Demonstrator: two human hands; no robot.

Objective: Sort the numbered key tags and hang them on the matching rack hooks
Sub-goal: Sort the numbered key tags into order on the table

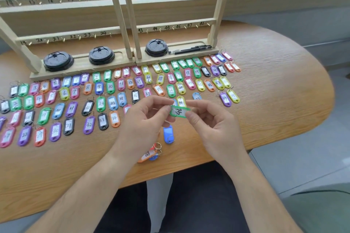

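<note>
Pinching one green key tag [180, 112] between both hands, held just above the counter [274, 85], a little in from the middle of its near edge.

Left hand [149, 119]: thumb and forefinger closed on the tag's left end, other fingers curled beneath.
Right hand [212, 125]: thumb and forefinger closed on the tag's right end.
Tag lies roughly flat, label up, slightly tilted. Its handwritten number is too smeared to read with certainty.

Laid-out key tags [98, 89]: many colours, labels up, in rows between the rack base and the hands. They run from the counter's left edge to past its middle. Legible numbers run from 3 into the 40s.

Loose pieces nearer the near edge:
- blue tag [168, 134], blank side up, ring end toward the near edge, just beside the hands.
- orange tag [146, 156] close to the near edge, a smaller blue one touching it, rings bunched at their far end; partly hidden by the left wrist.

Wooden rack [171, 24] stands along the far edge, two frames side by side. Rails are numbered by hand: 14–18 and 19–24 on one frame, 37–42 and 43–48 on the other, with a small hook by each number.

Black lids [101, 55] sit at three spots in the base trough. Black pens [190, 49] lie in the trough beside the rightmost lids.
</note>
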